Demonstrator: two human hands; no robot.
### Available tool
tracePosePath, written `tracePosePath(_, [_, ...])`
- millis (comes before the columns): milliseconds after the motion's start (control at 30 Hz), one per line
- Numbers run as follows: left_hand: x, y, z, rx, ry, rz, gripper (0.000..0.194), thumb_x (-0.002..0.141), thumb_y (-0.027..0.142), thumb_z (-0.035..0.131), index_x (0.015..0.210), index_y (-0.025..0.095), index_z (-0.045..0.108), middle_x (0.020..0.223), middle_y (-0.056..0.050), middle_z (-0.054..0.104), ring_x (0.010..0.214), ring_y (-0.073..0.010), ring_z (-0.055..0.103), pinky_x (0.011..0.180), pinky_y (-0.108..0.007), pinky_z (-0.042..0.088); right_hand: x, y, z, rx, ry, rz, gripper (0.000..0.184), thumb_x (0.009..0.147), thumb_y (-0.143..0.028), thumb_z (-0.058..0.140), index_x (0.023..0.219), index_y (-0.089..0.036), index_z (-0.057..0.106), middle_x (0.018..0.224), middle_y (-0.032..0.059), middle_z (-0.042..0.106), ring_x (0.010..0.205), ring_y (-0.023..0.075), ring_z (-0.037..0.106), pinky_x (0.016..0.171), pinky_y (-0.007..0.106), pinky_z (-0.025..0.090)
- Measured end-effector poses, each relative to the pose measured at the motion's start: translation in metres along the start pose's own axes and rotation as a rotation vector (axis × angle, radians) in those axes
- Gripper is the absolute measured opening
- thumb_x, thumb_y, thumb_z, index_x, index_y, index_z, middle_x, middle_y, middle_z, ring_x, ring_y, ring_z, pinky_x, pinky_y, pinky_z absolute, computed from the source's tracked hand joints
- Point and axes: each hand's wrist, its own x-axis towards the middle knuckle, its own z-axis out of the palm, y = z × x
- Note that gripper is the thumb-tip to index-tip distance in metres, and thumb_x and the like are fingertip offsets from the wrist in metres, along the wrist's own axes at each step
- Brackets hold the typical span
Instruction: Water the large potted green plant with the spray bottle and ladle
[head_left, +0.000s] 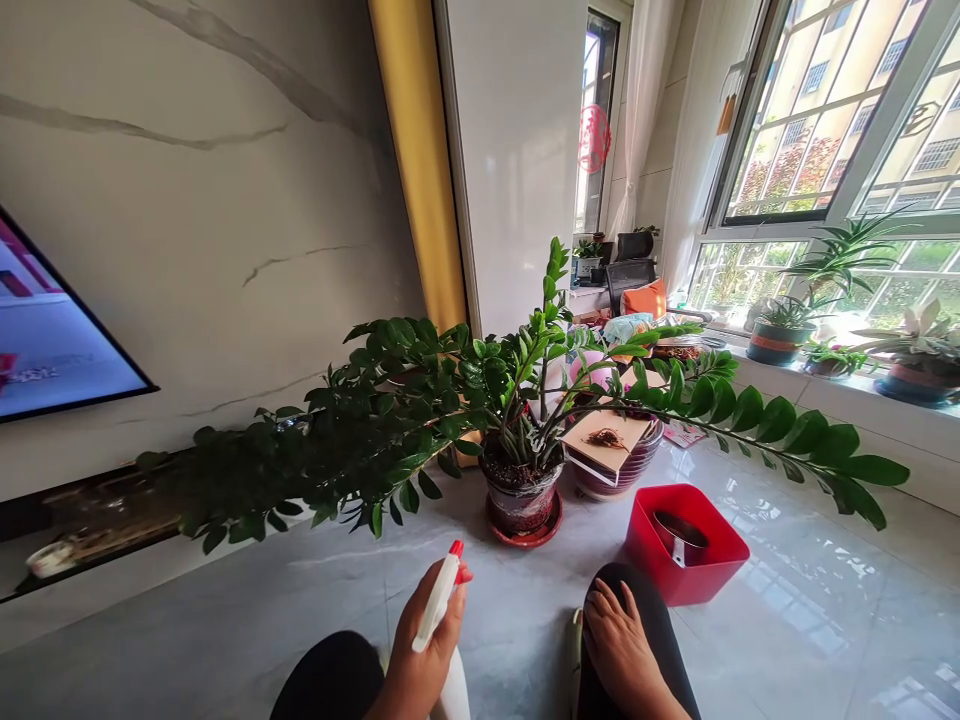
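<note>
My left hand (421, 645) is wrapped round the neck of a white spray bottle (439, 600) with a red nozzle, held low in front of me and aimed toward a potted plant (517, 400). The plant has long arching stems of glossy dark leaves and stands in a dark pot (521, 498) on a red saucer on the floor. My right hand (619, 645) rests flat on my right knee, fingers stretched out, holding nothing. Both knees in dark trousers show at the bottom edge.
A red square tub (686, 545) with a metal scoop inside sits right of the pot. Behind it a bowl (619, 470) carries a piece of cardboard. More potted plants (784, 335) line the windowsill. A television (52, 340) hangs on the left wall.
</note>
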Motion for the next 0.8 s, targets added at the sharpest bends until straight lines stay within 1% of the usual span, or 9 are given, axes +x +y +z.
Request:
tracePosePath(100, [-0.003, -0.005, 0.001, 0.008, -0.037, -0.033, 0.037, 0.101, 0.044, 0.06, 0.131, 0.025, 0.071, 0.113, -0.008, 0.08, 0.11, -0.0236, 0.077, 0.094, -0.029, 0.065, 0.0, -0.001, -0.002, 0.006, 0.002, 0.005, 0.025, 0.097, -0.014, 0.055, 0.104, -0.022, 0.078, 0.12, 0.0104, 0.076, 0.137, 0.0313, 0.057, 0.13, 0.059, 0.016])
tracePosePath(167, [-0.005, -0.007, 0.001, 0.016, -0.063, -0.058, 0.04, 0.101, 0.046, 0.059, 0.132, 0.025, 0.071, 0.119, -0.01, 0.079, 0.115, -0.0246, 0.076, 0.096, -0.031, 0.065, 0.0, -0.003, -0.004, 0.015, 0.001, 0.01, 0.027, 0.098, -0.012, 0.054, 0.102, -0.022, 0.078, 0.117, 0.0102, 0.076, 0.138, 0.031, 0.057, 0.131, 0.06, 0.015])
tracePosePath(267, [-0.006, -0.008, 0.002, 0.021, -0.076, -0.076, 0.042, 0.102, 0.048, 0.058, 0.134, 0.024, 0.07, 0.12, -0.01, 0.08, 0.115, -0.0239, 0.076, 0.097, -0.031, 0.064, 0.001, -0.004, -0.007, 0.036, -0.004, 0.02, 0.03, 0.098, -0.009, 0.051, 0.102, -0.022, 0.078, 0.116, 0.0091, 0.076, 0.139, 0.0302, 0.056, 0.131, 0.059, 0.013])
tracePosePath(367, [-0.006, -0.005, 0.003, -0.002, -0.087, -0.073, 0.041, 0.102, 0.048, 0.058, 0.133, 0.024, 0.069, 0.114, -0.009, 0.08, 0.109, -0.022, 0.077, 0.095, -0.029, 0.064, 0.001, -0.005, -0.008, 0.072, -0.013, 0.037, 0.032, 0.099, -0.007, 0.049, 0.101, -0.022, 0.078, 0.115, 0.0082, 0.076, 0.141, 0.0293, 0.056, 0.132, 0.058, 0.011])
tracePosePath(467, [-0.002, 0.001, 0.003, -0.023, -0.13, -0.047, 0.034, 0.102, 0.046, 0.058, 0.125, 0.025, 0.07, 0.107, -0.006, 0.079, 0.103, -0.0196, 0.077, 0.09, -0.025, 0.063, 0.001, -0.003, -0.008, 0.111, -0.031, 0.054, 0.032, 0.099, -0.007, 0.05, 0.1, -0.022, 0.079, 0.115, 0.0081, 0.077, 0.141, 0.0295, 0.056, 0.132, 0.057, 0.008])
tracePosePath(567, [0.001, 0.008, 0.004, -0.038, -0.156, -0.03, 0.027, 0.103, 0.044, 0.057, 0.118, 0.025, 0.069, 0.094, -0.002, 0.075, 0.09, -0.0168, 0.075, 0.083, -0.022, 0.062, 0.002, -0.002, -0.007, 0.115, -0.053, 0.064, 0.031, 0.098, -0.008, 0.052, 0.102, -0.022, 0.079, 0.118, 0.0085, 0.077, 0.142, 0.0295, 0.055, 0.132, 0.057, 0.007])
tracePosePath(633, [0.001, 0.009, 0.005, -0.046, -0.16, -0.034, 0.024, 0.104, 0.043, 0.056, 0.115, 0.025, 0.067, 0.087, 0.0, 0.072, 0.081, -0.0159, 0.072, 0.077, -0.022, 0.061, 0.002, -0.002, -0.008, 0.092, -0.071, 0.066, 0.03, 0.098, -0.009, 0.053, 0.103, -0.022, 0.079, 0.12, 0.0089, 0.077, 0.143, 0.0295, 0.054, 0.132, 0.057, 0.007])
tracePosePath(733, [-0.001, 0.008, 0.006, -0.043, -0.158, -0.045, 0.022, 0.104, 0.044, 0.055, 0.101, 0.025, 0.066, 0.08, 0.001, 0.066, 0.072, -0.0157, 0.066, 0.07, -0.023, 0.059, 0.003, -0.004, -0.01, 0.043, -0.099, 0.067, 0.028, 0.098, -0.01, 0.054, 0.104, -0.022, 0.079, 0.121, 0.0096, 0.076, 0.142, 0.0301, 0.054, 0.132, 0.058, 0.01])
tracePosePath(800, [-0.002, 0.006, 0.007, -0.045, -0.157, -0.057, 0.023, 0.103, 0.045, 0.055, 0.096, 0.025, 0.065, 0.077, 0.001, 0.064, 0.069, -0.016, 0.064, 0.068, -0.024, 0.058, 0.003, -0.005, -0.012, 0.031, -0.103, 0.07, 0.027, 0.098, -0.011, 0.055, 0.104, -0.022, 0.079, 0.122, 0.0096, 0.076, 0.142, 0.0303, 0.054, 0.132, 0.058, 0.012])
